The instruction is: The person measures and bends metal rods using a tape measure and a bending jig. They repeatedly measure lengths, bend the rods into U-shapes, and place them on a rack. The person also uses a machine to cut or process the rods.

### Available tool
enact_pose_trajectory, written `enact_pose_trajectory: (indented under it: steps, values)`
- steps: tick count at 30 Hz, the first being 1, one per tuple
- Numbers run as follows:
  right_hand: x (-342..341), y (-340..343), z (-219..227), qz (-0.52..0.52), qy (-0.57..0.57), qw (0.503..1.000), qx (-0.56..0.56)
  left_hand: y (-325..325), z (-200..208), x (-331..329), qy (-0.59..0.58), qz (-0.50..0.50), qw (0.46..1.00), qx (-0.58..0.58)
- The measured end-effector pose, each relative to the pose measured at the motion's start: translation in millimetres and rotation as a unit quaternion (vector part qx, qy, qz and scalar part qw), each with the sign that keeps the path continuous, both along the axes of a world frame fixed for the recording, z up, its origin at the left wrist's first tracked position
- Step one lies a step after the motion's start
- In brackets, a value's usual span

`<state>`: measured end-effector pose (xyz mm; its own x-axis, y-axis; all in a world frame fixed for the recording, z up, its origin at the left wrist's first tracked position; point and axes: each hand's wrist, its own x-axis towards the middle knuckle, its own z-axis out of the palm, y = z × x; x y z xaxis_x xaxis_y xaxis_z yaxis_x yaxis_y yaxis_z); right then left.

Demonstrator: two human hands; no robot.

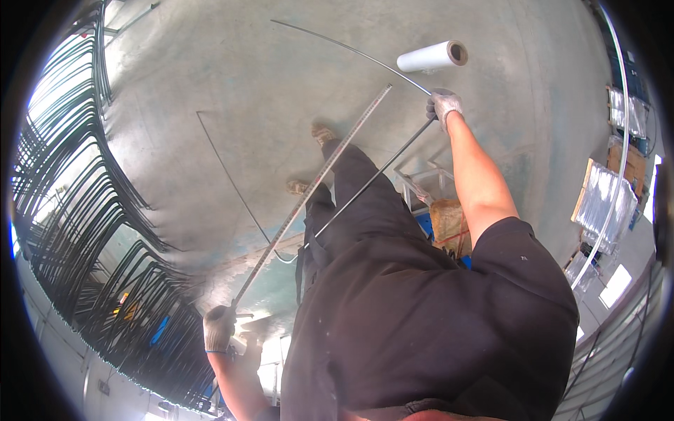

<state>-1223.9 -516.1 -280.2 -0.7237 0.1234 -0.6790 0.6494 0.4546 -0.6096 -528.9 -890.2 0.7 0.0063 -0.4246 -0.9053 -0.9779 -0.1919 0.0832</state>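
Observation:
My left hand (219, 328), in a pale knit glove, is closed at the lower left around the near end of a long, straight measuring tape (312, 188). Its marked blade slants up and away past my legs; any case is hidden by the glove. At the upper right my right hand (444, 107), gloved in white and grey, grips a bent dark metal rod (379, 172) at one of its bends. One leg of the rod reaches to the upper left, while the middle length runs down behind the tape to a second bend near my knee.
Many bent dark rods (91, 203) hang in a dense row along the left. A white roll (432, 56) lies on the concrete floor (210, 56) beyond my right hand. A metal frame stand (439, 175) is beside my legs. Wrapped packages (607, 200) stand far right.

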Motion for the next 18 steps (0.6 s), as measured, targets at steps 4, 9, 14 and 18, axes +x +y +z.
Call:
enact_pose_trajectory:
  steps: [4, 9, 14, 18]
  values:
    - [-4.0, -2.1, 12.3, -0.016, -0.044, 0.999, -0.002, -3.2, 18.3, -11.6, 0.02, 0.04, 0.999, 0.007]
    - [-10.1, -3.9, 19.1, -0.022, -0.072, 0.997, -0.025, -10.3, 4.5, -1.3, 0.031, 0.036, 0.998, 0.031]
    - [-18.2, -5.7, 19.1, 0.005, -0.065, 0.998, 0.007, -9.1, -19.3, -1.4, 0.049, -0.004, 0.997, 0.052]
    - [-20.0, -9.3, 22.2, 0.043, -0.055, 0.996, 0.048, -6.1, -35.0, -3.2, 0.067, 0.023, 0.995, 0.069]
